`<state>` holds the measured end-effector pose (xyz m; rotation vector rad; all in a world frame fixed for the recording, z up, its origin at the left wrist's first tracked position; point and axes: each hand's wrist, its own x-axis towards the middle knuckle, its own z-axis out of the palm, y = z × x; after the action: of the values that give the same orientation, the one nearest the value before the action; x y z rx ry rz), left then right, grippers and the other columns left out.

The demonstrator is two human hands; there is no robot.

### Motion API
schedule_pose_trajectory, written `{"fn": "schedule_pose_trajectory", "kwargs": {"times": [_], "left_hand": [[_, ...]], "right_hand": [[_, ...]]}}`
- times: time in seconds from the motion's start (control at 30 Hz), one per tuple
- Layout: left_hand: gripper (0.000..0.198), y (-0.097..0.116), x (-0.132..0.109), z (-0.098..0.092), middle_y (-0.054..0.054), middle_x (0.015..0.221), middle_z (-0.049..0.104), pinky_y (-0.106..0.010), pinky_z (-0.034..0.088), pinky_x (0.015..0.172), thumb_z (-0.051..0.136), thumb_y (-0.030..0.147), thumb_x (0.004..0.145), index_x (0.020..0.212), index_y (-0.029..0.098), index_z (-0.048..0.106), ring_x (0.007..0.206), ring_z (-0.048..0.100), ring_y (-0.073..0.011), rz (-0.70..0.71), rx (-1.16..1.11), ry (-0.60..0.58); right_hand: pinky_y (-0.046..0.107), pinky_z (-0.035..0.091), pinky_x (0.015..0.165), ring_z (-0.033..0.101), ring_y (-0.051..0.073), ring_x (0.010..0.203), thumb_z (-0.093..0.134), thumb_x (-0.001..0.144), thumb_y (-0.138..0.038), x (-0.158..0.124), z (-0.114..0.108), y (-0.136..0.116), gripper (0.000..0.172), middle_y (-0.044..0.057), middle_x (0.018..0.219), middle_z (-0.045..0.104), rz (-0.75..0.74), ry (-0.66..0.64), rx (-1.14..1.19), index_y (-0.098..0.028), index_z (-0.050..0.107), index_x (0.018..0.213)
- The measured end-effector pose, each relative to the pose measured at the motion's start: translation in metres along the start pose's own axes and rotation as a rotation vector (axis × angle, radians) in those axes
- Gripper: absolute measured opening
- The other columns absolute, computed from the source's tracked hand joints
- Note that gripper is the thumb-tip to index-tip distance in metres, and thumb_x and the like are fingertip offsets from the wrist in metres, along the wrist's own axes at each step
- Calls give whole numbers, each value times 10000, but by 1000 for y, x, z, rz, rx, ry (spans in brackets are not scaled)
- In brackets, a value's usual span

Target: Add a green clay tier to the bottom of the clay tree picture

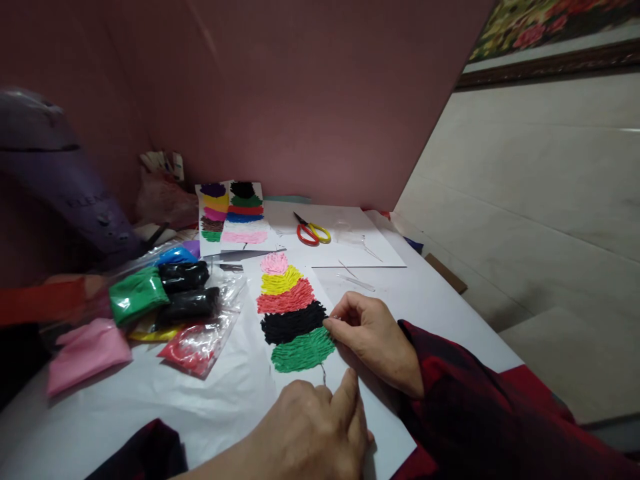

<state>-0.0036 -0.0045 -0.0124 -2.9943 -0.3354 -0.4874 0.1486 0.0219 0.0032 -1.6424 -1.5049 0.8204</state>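
Note:
A leaf-shaped clay picture (293, 313) lies on a white sheet (240, 393), banded pink, yellow, red, black and green from far to near. My right hand (373, 337) rests at the leaf's right edge, fingers curled, fingertips pinched against the black and green bands. Whether it holds a tool I cannot make out. My left hand (315, 427) lies closed on the paper just below the green tip, thumb pointing up towards the thin stem line (323, 373).
Plastic bags of coloured clay (165, 297) in green, black, pink, red and blue lie at the left. Two finished clay leaves (233, 213) stand at the back, with red and yellow scissors (313, 232) beside them. A purple object (60, 180) looms at far left.

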Motion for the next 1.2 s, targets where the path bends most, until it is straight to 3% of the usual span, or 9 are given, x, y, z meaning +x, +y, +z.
{"fn": "schedule_pose_trajectory", "kwargs": {"times": [0.3, 0.67, 1.2], "left_hand": [[251, 0, 3, 0, -200, 1007, 683, -297, 416, 330, 404, 181, 939, 988, 60, 618, 476, 600, -187, 36, 63, -22], [254, -1, 1, 1, -207, 984, 693, -314, 408, 309, 402, 161, 933, 983, 41, 620, 447, 585, -189, 36, 52, 41], [180, 0, 3, -1, -186, 1010, 685, -311, 451, 338, 461, 168, 907, 940, 83, 616, 465, 602, -188, 33, 31, -29]], "right_hand": [[237, 381, 500, 495, 113, 530, 574, 717, -158, 0, 3, 2, 103, -19, 572, 553, -42, 36, -79, -182, 525, 629], [232, 376, 503, 490, 110, 531, 574, 703, -122, 2, 2, 0, 115, -18, 565, 553, -25, 67, -129, -178, 534, 611], [217, 335, 423, 461, 98, 447, 549, 697, -122, 5, -3, -1, 119, -37, 519, 520, 49, 109, -111, -193, 496, 618]]}}
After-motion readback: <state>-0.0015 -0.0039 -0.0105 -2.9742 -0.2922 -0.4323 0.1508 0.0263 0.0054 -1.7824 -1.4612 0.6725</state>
